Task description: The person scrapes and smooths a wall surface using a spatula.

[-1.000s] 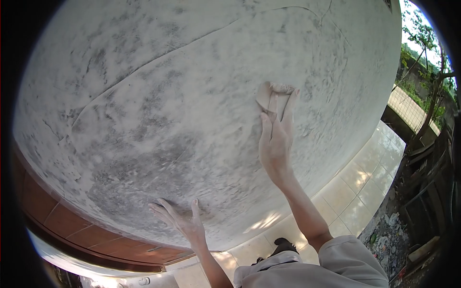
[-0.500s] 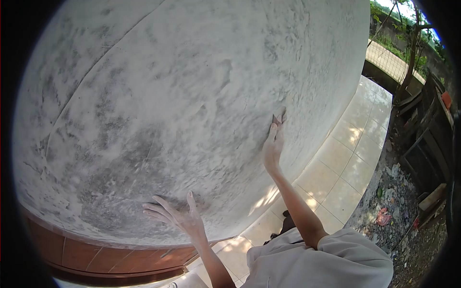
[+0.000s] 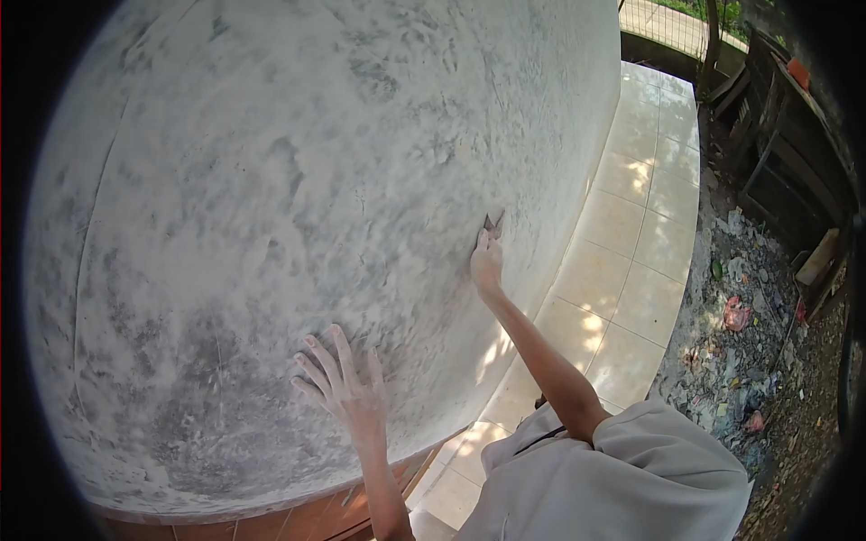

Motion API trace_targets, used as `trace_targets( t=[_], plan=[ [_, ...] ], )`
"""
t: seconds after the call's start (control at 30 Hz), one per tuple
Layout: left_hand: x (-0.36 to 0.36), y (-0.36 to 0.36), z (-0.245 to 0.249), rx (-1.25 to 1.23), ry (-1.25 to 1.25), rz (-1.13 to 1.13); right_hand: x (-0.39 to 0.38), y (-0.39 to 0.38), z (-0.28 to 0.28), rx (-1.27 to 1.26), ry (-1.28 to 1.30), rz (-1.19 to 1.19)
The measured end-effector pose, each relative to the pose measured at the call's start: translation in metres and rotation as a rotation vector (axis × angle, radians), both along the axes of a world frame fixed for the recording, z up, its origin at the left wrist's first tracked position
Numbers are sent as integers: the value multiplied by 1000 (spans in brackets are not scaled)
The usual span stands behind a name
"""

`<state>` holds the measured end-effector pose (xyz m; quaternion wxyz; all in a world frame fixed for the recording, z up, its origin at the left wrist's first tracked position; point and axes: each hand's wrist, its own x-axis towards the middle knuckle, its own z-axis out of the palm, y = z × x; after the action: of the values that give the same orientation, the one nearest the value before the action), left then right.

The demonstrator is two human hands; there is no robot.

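A white and grey blotchy wall (image 3: 244, 225) fills most of the view. My left hand (image 3: 347, 388), dusted white, lies against its lower part with the fingers spread and nothing in them. Higher and to the right, my right hand (image 3: 487, 261) has its fingers closed on a small dark piece (image 3: 492, 222) pressed to the wall. The piece looks thin and folded, with pointed corners; what it is made of is too small to tell.
Pale floor tiles (image 3: 613, 216) run along the wall's base. Beyond them lies ground strewn with rubble and litter (image 3: 735, 316). Dark wooden boards (image 3: 794, 180) lean at the right. Reddish-brown tiles (image 3: 262, 527) show below the wall.
The view has shifted, with more of the littered ground showing. My left hand has moved up the wall, its fingers now pointing more upward. My right hand still holds the dark piece against the wall.
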<state>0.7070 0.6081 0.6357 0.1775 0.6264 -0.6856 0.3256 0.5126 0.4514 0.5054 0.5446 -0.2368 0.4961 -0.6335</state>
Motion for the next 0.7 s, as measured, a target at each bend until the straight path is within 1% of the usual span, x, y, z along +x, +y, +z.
trace_targets(
  t=[0.07,0.1,0.17,0.2,0.27,0.3,0.37,0.4,0.47,0.5,0.57,0.6,0.67,0.7],
  plan=[
    [-1,-5,0,-13,-72,10,22,7,0,5,95,-247],
    [-4,-11,1,-7,-80,-9,32,28,9,78,131,-94],
    [-9,-15,0,83,-103,-11,80,58,-7,-168,520,-327],
    [-13,-20,0,102,-112,-26,78,54,-17,-145,516,-336],
    [-18,-26,-2,115,-171,-31,76,44,-46,4,242,-261],
    [-20,-29,-5,134,-178,-34,58,24,-71,230,256,-155],
    [-22,-34,-8,96,-235,-46,25,-4,-107,211,19,-173],
    [-24,-36,-9,103,-240,-53,24,-2,-106,219,14,-178],
    [-30,-39,-11,115,-235,-69,22,8,-86,234,3,-227],
    [-33,-41,-11,123,-241,-78,28,21,-60,245,85,-165],
    [-42,-44,-11,203,-222,-77,67,38,-57,78,236,-257],
    [-46,-47,-11,207,-226,-82,71,33,-62,84,232,-262],
    [-53,-50,-13,270,-264,-72,76,23,-82,66,423,-493],
    [-57,-53,-14,272,-267,-74,36,27,-66,247,-17,-95]
  ],
)
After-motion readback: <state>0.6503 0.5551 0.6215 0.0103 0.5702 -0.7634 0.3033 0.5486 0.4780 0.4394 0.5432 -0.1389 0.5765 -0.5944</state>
